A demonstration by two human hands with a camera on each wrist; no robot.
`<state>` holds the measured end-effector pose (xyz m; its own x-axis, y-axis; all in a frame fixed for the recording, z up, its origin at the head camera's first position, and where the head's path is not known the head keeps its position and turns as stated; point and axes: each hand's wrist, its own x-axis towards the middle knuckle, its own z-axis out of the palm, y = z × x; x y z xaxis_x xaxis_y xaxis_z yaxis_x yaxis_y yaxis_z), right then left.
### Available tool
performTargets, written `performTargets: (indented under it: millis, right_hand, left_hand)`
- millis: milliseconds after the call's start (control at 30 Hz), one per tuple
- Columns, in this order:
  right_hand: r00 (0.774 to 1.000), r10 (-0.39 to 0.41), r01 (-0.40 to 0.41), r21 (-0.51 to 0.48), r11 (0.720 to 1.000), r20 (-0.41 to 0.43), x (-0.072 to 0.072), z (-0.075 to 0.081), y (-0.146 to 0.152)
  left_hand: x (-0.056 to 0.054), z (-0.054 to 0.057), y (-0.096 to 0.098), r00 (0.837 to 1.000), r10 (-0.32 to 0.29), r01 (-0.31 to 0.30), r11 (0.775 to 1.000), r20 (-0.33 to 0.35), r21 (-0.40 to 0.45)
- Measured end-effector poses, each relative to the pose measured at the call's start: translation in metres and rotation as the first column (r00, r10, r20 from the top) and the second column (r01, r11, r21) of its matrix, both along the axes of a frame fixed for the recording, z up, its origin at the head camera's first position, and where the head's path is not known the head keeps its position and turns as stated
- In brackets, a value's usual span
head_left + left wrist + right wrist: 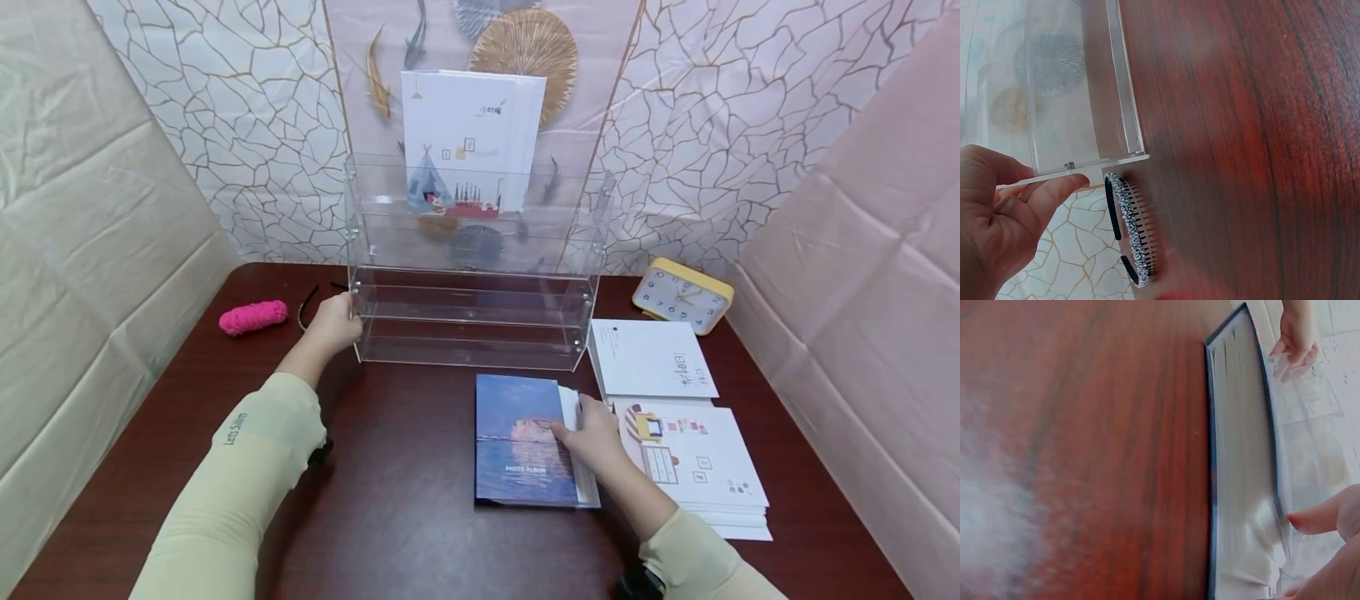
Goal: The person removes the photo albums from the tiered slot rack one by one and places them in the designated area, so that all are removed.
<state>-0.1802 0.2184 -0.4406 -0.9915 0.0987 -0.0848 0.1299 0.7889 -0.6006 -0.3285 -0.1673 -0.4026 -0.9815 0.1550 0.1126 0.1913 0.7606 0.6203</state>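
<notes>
My left hand (pixel 333 322) pinches the left side panel of a clear acrylic tiered rack (pixel 465 354); in the left wrist view thumb and fingers (pixel 1054 194) lie on either side of the panel's edge. A white illustrated album (pixel 472 142) stands upright in the rack's top tier. On the table in front lies a blue photo album (pixel 517 442) with a sea picture on its cover. My right hand (pixel 596 433) grips its right edge, thumb on the cover. The right wrist view shows the album's pale page edges (pixel 1241 444); the fingertips beneath are partly hidden.
At the right are a white album (pixel 652 358) and a stack of illustrated albums (pixel 705 467), with a yellow clock (pixel 684 294) behind. Pink yarn (pixel 253 317) lies at the left. A beaded headband (pixel 1129 225) sits beside the rack's left side.
</notes>
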Motion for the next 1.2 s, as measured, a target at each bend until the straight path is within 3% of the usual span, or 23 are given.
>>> performTargets:
  millis: [267, 400, 467, 533, 700, 867, 1000, 1100, 1200]
  right_hand:
    - [0.999, 0.038, -0.037, 0.035, 0.999, -0.03, 0.003, -0.002, -0.004]
    - [0.996, 0.081, -0.081, -0.005, 0.997, -0.023, 0.001, 0.012, -0.007]
    - [0.993, 0.118, -0.118, -0.067, 0.991, 0.001, -0.004, 0.034, -0.008]
    - [0.988, 0.155, -0.157, -0.134, 0.978, -0.029, -0.014, 0.062, -0.008]
    - [0.955, 0.186, -0.233, -0.195, 0.953, -0.232, -0.054, 0.136, -0.004]
    - [0.88, 0.079, -0.225, -0.265, 0.937, -0.468, -0.105, 0.201, -0.012]
    - [0.837, -0.017, -0.214, -0.357, 0.909, -0.546, -0.134, 0.241, -0.026]
    - [0.835, -0.056, -0.197, -0.392, 0.899, -0.548, -0.155, 0.26, -0.038]
    - [0.869, -0.058, -0.152, -0.376, 0.914, -0.491, -0.175, 0.271, -0.05]
  left_hand:
    - [0.0, 0.0, -0.002, 1.0, 0.001, -0.001, 1.0, 0.009, 0.006]
    - [0.0, 0.001, -0.003, 1.0, 0.0, 0.0, 1.0, 0.013, 0.012]
    - [0.001, 0.002, -0.004, 1.0, 0.003, -0.003, 1.0, 0.008, 0.007]
    - [0.0, 0.003, -0.004, 1.0, 0.002, -0.002, 1.0, 0.003, 0.005]
    - [0.0, 0.001, -0.001, 1.0, -0.007, 0.007, 1.0, 0.015, 0.017]
    - [-0.002, 0.0, -0.002, 1.0, 0.002, -0.002, 1.0, 0.017, 0.027]
    - [-0.001, 0.0, -0.001, 0.999, 0.0, -0.001, 0.999, 0.036, 0.033]
    - [-0.001, -0.001, -0.002, 0.998, -0.005, 0.003, 0.999, 0.056, 0.041]
    - [-0.002, -0.002, -0.004, 0.998, -0.002, 0.0, 0.999, 0.055, 0.05]
